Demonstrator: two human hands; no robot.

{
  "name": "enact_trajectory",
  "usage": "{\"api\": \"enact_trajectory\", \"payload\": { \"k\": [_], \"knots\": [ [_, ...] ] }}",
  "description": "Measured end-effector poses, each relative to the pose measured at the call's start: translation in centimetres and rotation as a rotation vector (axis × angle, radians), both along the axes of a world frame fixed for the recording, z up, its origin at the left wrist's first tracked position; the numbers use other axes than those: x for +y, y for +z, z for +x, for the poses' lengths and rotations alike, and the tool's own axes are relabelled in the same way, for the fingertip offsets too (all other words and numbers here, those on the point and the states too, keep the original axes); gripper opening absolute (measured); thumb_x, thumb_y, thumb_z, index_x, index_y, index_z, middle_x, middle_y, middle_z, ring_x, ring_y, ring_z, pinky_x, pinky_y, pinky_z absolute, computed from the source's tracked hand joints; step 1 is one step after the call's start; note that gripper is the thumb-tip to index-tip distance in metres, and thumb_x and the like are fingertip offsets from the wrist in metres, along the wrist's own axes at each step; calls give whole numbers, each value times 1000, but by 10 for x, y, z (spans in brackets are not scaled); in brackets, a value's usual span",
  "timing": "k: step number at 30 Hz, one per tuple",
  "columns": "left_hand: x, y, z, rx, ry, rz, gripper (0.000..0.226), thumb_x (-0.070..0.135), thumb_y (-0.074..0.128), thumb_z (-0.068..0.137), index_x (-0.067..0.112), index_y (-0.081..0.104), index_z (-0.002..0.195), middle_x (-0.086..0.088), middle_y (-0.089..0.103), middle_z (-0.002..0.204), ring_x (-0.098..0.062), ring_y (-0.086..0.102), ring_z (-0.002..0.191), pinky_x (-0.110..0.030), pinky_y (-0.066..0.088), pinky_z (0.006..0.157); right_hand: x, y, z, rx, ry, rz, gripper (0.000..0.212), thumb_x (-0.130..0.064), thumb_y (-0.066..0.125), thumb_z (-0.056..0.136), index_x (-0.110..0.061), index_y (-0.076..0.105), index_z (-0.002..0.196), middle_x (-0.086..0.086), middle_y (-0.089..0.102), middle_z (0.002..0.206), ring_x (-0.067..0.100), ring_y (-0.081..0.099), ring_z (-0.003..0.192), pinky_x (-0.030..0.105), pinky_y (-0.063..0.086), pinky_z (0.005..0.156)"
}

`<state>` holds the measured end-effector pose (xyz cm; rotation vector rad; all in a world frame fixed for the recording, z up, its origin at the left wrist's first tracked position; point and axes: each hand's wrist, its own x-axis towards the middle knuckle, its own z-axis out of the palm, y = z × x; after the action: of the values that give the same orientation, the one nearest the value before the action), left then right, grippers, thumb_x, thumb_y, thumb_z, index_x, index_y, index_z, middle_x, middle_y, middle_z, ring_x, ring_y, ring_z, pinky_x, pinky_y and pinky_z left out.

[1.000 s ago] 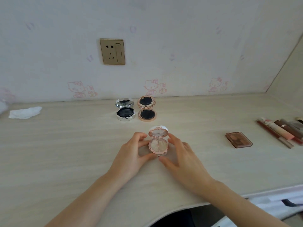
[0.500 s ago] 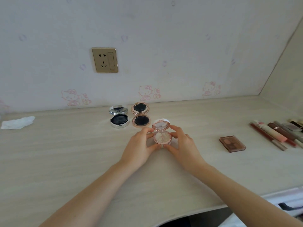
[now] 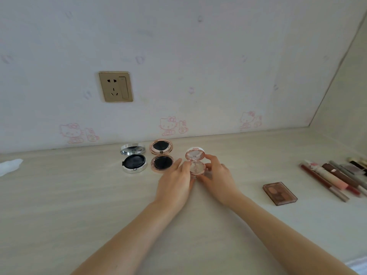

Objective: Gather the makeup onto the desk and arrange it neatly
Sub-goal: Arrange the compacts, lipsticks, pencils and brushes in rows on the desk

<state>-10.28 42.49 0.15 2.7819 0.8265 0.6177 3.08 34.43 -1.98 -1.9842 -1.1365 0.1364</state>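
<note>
A small open pink compact [image 3: 196, 163] with a pale pan and raised lid sits on the light wood desk [image 3: 79, 205], near the back wall. My left hand [image 3: 176, 181] holds its left side and my right hand [image 3: 217, 175] holds its right side, fingers curled around the base. Just left of it stand an open rose-gold compact [image 3: 161, 158] and an open silver compact [image 3: 134, 159], both with dark pans, in a row.
A brown eyeshadow palette [image 3: 280, 193] lies to the right. Several lip pencils and tubes [image 3: 335, 177] lie side by side at the far right edge. A crumpled white tissue [image 3: 10, 165] lies at the far left. A wall socket [image 3: 116, 86] is above the compacts.
Both hands have slid the pink compact away from me, toward the wall, until it stands beside the rose-gold compact. The camera view tilted upward.
</note>
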Motion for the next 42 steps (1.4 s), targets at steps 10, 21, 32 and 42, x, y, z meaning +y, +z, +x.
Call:
{"api": "enact_trajectory", "payload": {
  "k": [10, 21, 32, 42],
  "knots": [
    [-1, -17, -17, 54, -144, 168, 58, 39, 34, 99, 16, 23, 151, 4, 21, 158, -18, 6, 148, -27, 6, 118, 26, 3, 9, -62, 18, -53, 51, -30, 60, 90, -16, 42, 136, 0, 61, 120, 23, 46, 115, 29, 39, 87],
    [11, -12, -9, -3, -165, 130, 58, 38, 41, 95, 14, 30, 147, 1, 28, 154, -14, 19, 144, -25, 14, 117, 35, 9, 13, -132, 73, -66, 32, -24, 57, 91, -17, 58, 122, 1, 67, 109, 25, 55, 107, 31, 43, 88],
    [22, -19, 1, 38, -87, 100, 60, 46, 35, 97, 18, 27, 149, 2, 23, 157, -17, 11, 146, -29, 9, 119, 35, 10, 19, -142, 65, -74, 39, -25, 60, 91, -14, 53, 129, 2, 65, 116, 25, 55, 112, 36, 43, 95],
    [22, -20, 2, 41, -93, 63, 59, 44, 36, 97, 18, 26, 149, 2, 21, 158, -19, 13, 146, -30, 10, 119, 34, 8, 16, -147, 31, -67, 43, -28, 61, 90, -12, 49, 129, 5, 65, 115, 27, 56, 109, 35, 44, 89]
  ]
}}
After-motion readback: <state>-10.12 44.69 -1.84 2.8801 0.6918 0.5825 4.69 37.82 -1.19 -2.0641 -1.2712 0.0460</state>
